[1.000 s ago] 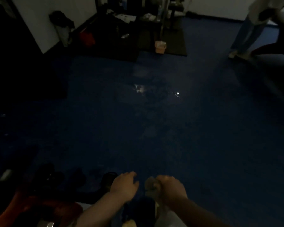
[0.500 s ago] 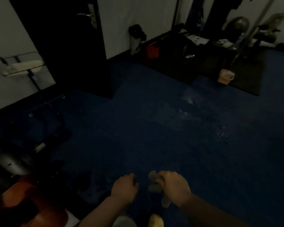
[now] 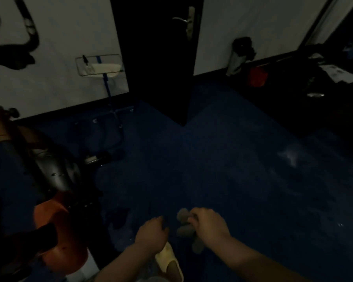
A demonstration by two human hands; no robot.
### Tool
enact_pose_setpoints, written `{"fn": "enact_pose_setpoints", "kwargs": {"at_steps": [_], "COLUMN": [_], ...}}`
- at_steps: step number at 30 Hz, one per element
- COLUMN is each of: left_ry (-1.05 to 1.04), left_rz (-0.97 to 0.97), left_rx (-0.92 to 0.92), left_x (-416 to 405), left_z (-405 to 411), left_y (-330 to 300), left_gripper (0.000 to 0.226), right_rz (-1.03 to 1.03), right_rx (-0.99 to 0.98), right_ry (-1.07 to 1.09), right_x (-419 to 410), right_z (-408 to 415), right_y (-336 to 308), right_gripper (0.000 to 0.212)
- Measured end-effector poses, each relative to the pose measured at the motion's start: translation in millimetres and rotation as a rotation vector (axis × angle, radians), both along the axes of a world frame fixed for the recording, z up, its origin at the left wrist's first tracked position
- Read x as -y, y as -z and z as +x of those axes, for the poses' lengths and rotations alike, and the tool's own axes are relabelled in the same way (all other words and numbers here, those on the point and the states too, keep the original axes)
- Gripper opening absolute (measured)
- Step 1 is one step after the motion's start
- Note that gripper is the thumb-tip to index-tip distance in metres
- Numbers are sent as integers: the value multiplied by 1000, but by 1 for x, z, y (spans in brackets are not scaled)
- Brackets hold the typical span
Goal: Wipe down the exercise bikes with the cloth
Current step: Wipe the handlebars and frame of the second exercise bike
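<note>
Presently: right hand (image 3: 210, 226) grips the bunched grey cloth (image 3: 184, 230); left hand (image 3: 151, 234) loosely curled, empty. Red-black exercise bike (image 3: 57, 200) stands well left (light dim). Any wipe probably goes better with cloth spread flat.

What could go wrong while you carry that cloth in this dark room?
The room is dim, so the person might bump the red and black exercise bike on their left. The pale shiny patch on the blue floor may be wet; the yellow slipper could slip there.
</note>
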State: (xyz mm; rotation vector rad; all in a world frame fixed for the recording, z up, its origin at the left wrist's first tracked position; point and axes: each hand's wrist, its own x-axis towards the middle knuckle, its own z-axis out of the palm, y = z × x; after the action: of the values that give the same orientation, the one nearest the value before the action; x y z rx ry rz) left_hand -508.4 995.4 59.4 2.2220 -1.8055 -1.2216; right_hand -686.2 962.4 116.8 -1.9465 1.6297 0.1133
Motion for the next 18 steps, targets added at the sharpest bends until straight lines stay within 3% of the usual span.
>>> {"fn": "enact_pose_setpoints", "kwargs": {"at_steps": [10, 18], "left_ry": [-86, -333], "left_rz": [-99, -17], "left_rx": [83, 64], "left_x": [127, 179], "left_z": [24, 47], "left_y": [-17, -18], "left_gripper": [28, 30], "right_rz": [-12, 38], "right_rx": [-1, 42], "right_ry": [-142, -307], "right_x": [145, 244], "right_z": [28, 68], "right_y": [-12, 0], "right_gripper": [21, 19]}}
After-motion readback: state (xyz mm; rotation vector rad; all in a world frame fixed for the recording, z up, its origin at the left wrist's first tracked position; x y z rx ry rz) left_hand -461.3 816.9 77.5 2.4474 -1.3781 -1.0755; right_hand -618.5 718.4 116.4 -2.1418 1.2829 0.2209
